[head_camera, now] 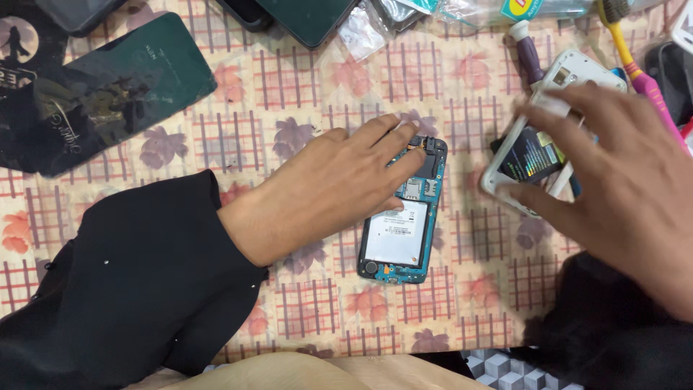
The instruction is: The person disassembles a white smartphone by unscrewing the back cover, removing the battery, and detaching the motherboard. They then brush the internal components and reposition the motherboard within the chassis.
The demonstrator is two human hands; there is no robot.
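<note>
An opened phone point(401, 238) with its back removed lies on the table, showing a blue circuit board and a white battery. My left hand point(325, 188) rests flat on its upper part, fingers pressing near the top edge. My right hand point(621, 180) is spread, fingertips touching a white phone frame point(570, 72) that lies tilted to the right. Inside that frame sits a small dark battery point(534, 155). Both my sleeves are black.
The table wears a checked floral cloth point(303, 79). A dark green phone back cover point(108, 87) lies at the upper left. A yellow and pink toothbrush point(635, 61), a purple tool point(527, 54) and clear plastic bags point(364, 32) crowd the top edge.
</note>
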